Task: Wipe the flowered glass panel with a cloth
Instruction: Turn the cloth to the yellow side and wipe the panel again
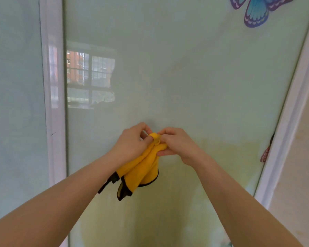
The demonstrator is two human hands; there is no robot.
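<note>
Both hands, left hand (132, 141) and right hand (177, 145), grip a yellow cloth (141, 170) before the glass panel (185, 77).

Single head-worn view, close to the glass.
Wide-angle lens looks forward, straight at the glass panel (185, 77), both forearms reaching in from the bottom edge; white frame (53, 104) at left.

Your left hand (132, 141) and right hand (177, 145) both pinch the bunched yellow cloth (141, 168) in front of the glass panel (185, 77), its butterfly print (257, 9) upper right.
</note>
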